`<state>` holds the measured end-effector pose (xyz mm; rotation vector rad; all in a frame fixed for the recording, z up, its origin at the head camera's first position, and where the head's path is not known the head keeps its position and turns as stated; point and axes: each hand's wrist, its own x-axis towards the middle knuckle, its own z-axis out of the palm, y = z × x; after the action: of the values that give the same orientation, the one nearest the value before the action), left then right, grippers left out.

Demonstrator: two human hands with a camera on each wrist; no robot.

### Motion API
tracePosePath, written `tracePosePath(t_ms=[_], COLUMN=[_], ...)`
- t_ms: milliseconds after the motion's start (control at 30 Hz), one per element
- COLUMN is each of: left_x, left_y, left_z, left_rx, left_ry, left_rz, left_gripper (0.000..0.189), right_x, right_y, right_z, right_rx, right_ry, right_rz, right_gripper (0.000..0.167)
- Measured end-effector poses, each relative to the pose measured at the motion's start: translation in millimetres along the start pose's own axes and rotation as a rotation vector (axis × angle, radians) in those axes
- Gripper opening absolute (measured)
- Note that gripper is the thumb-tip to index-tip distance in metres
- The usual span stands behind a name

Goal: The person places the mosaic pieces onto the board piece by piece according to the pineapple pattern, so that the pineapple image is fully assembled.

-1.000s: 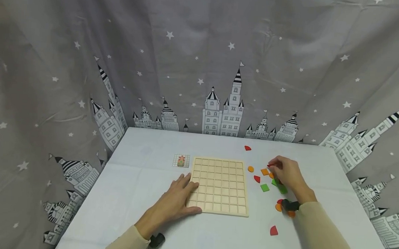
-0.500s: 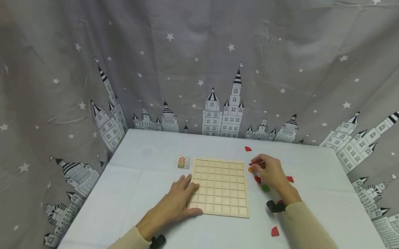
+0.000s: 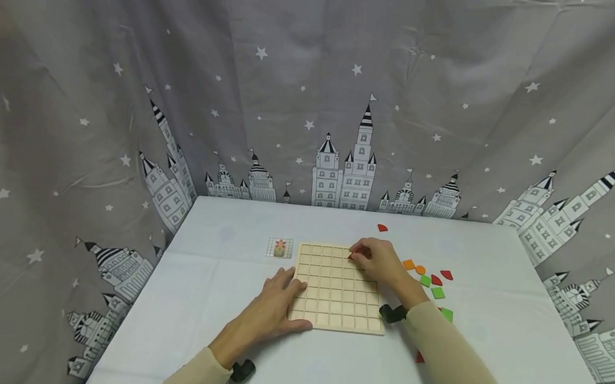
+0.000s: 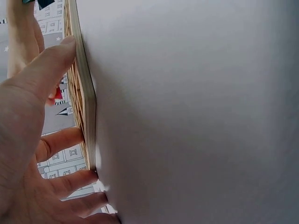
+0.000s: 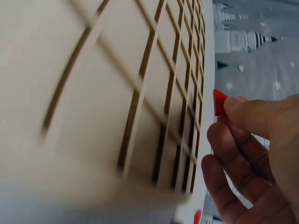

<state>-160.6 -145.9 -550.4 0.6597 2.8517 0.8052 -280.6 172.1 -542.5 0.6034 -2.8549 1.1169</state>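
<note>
A wooden grid board (image 3: 336,289) with shallow square cells lies on the white table. My left hand (image 3: 270,309) rests along its left edge with fingers spread; in the left wrist view the thumb (image 4: 56,58) lies on the board's rim. Over the board's far right part, my right hand (image 3: 384,265) pinches a small red piece (image 5: 218,102) between thumb and fingers. In the right wrist view that piece is held above the cells, apart from them. Its full shape is partly covered by the fingertips.
Right of the board lie loose pieces: an orange square (image 3: 408,264), an orange disc (image 3: 420,270), green squares (image 3: 438,293) and red quarter-rounds (image 3: 446,274). The right sleeve hides some. Another red piece (image 3: 383,228) lies farther back. A small pattern card (image 3: 280,248) sits behind the left hand.
My right hand has moved left from the loose pieces to above the board, carrying the red piece. My left hand has stayed at the board's left edge.
</note>
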Motion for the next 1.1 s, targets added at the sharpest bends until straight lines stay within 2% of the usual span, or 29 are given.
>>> tracePosePath(t_ms=[233,333,733,1100], left_x=[0.9,1.1,0.7,0.7], left_y=[0.7,1.0,5.2,7.2], left_z=[-0.7,-0.5,-3.9,-3.4], left_rx=[-0.001,-0.007,0.01,0.005], left_ry=[-0.005,-0.006,-0.003,-0.009], left_rz=[0.014,0.014,0.006,-0.014], left_gripper=[0.088,0.087,0.087,0.086], right_x=[13.4,14.6,12.9,5.3], right_y=[-11,-15,-26,-23], right_z=[20,24,27,29], right_rx=[-0.001,-0.012,-0.043,-0.06], right_ry=[-0.026,-0.034,-0.059,-0.056], right_rz=[-0.021,-0.004,0.074,0.07], right_gripper=[0.007,0.005,0.005,0.005])
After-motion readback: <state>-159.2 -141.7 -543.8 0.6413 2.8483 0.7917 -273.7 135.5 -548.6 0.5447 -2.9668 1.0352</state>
